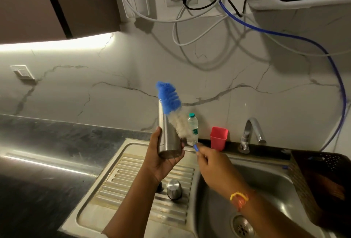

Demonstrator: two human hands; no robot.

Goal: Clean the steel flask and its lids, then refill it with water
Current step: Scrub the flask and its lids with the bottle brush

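Now: flask in one grip, brush in the other, above the sink

Up over the drainboard (133, 180), the left grip (163, 161) is clenched round the lower part of the flask (167, 135), thumb on its left side and fingers wrapped under and round the right. The flask is held nearly upright, leaning a little, with its lower end towards the camera. Which end is the mouth I cannot tell.

The right grip (214, 163) pinches the blue handle of the brush (171, 101) just right of the flask's lower end. The brush points up and to the left. Its white bristles lie along the flask's right side, outside it, and its blue bristles reach past the flask's top end. A yellow and orange thread (239, 198) circles the right wrist.

Down on the drainboard, a steel lid (174, 189) stands by itself, domed side up. Just left of it is a small dark thing (159, 186), partly hidden by the left wrist.

Behind the brush, at the back of the sink, stands a clear bottle (192, 125) with a green cap. A red cup (218, 138) stands to its right, then the tap (250, 133). The basin (266, 190) lies below the right arm, with the drain (242, 228) at its bottom. A dark basket (322, 171) sits at the basin's right edge. The dark surface (47, 142) runs off to the left. Cables and a blue hose (284, 34) hang on the marble wall.
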